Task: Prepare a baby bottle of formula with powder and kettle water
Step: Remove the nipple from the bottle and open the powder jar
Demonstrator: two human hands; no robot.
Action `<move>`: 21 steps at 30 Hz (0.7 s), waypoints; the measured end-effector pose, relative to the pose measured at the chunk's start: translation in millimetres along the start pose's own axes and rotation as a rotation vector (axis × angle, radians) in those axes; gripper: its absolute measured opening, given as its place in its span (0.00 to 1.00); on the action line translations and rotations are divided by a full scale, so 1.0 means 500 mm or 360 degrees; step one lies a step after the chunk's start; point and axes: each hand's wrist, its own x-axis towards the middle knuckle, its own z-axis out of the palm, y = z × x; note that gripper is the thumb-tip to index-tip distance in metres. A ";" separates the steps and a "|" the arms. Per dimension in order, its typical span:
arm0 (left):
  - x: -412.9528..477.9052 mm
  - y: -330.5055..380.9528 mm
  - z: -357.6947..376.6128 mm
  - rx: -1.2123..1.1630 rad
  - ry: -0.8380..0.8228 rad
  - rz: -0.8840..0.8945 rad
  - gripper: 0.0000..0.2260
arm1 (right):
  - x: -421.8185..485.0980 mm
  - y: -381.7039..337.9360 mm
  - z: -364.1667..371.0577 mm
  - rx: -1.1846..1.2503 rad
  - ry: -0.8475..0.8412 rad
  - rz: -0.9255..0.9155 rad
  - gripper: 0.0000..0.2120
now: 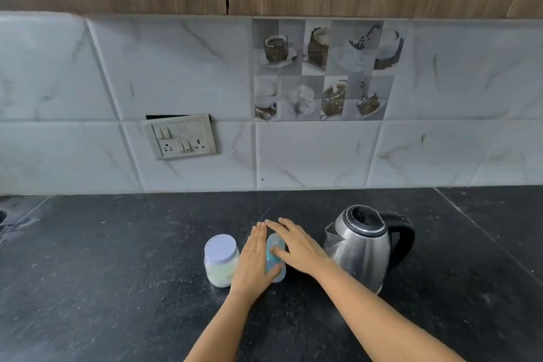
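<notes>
A small clear baby bottle (276, 241) with a teal collar and a clear cap stands on the black countertop (117, 273), between my two hands. My left hand (254, 258) presses flat against its left side, fingers straight, thumb wrapped across the lower front. My right hand (296, 247) lies against the right side, fingers spread and straight, thumb resting on the cap. Just left of the bottle stands a clear jar (221, 258) of white powder with a pale lilac lid on. A steel kettle (361, 247) with a black lid and handle stands to the right, lid down, spout facing the bottle.
A tiled wall runs along the back of the counter, with a switch and socket plate (182, 137) at the left. Wooden cabinets hang above. A dark rounded edge, perhaps a sink (1, 216), shows at the far left.
</notes>
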 end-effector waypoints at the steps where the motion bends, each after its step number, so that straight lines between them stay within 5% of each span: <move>1: 0.000 -0.002 0.005 -0.0057 0.0015 -0.0038 0.41 | 0.005 -0.002 0.001 -0.0003 -0.0026 0.0005 0.30; 9: -0.006 -0.011 0.025 -0.0593 -0.0084 -0.0514 0.37 | 0.012 -0.003 0.025 0.0108 -0.0077 0.0100 0.19; 21: -0.032 -0.013 0.044 -0.0936 -0.0248 -0.0640 0.25 | 0.008 -0.026 0.013 -0.0238 -0.0362 0.0013 0.19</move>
